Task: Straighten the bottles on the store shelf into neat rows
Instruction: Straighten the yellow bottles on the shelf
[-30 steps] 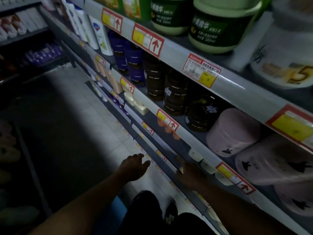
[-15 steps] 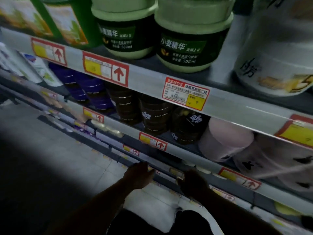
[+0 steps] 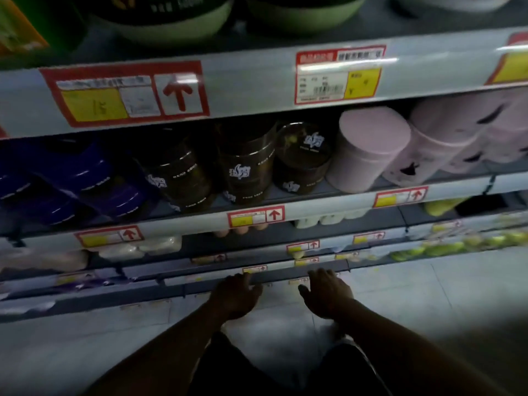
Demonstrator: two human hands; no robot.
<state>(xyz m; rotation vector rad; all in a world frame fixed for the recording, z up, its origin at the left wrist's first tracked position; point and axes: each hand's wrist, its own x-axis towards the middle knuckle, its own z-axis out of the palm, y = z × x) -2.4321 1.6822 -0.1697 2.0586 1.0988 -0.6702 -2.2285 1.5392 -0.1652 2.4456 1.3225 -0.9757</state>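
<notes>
I face a tiered store shelf in dim light. Dark brown bottles [image 3: 245, 164] stand in the middle of one shelf, purple bottles [image 3: 71, 181] to their left and pale pink tubs [image 3: 371, 150] to their right. Green-lidded tubs [image 3: 177, 21] sit on the shelf above. My left hand [image 3: 235, 297] and my right hand [image 3: 327, 294] reach down side by side to the dark front edge of a low shelf [image 3: 285, 274]. Both hands hold nothing, fingers spread near that edge. What lies behind the edge is hidden.
Red and yellow price tags [image 3: 125, 94] line the shelf fronts. Pale bottles [image 3: 137, 248] and yellow-green items [image 3: 445, 247] fill lower shelves. Light tiled floor [image 3: 428, 295] lies below. My legs in dark shorts [image 3: 285, 367] show at the bottom.
The view has swung to face the shelves head-on and closer. Both hands have come level and moved forward to the low shelf's front edge.
</notes>
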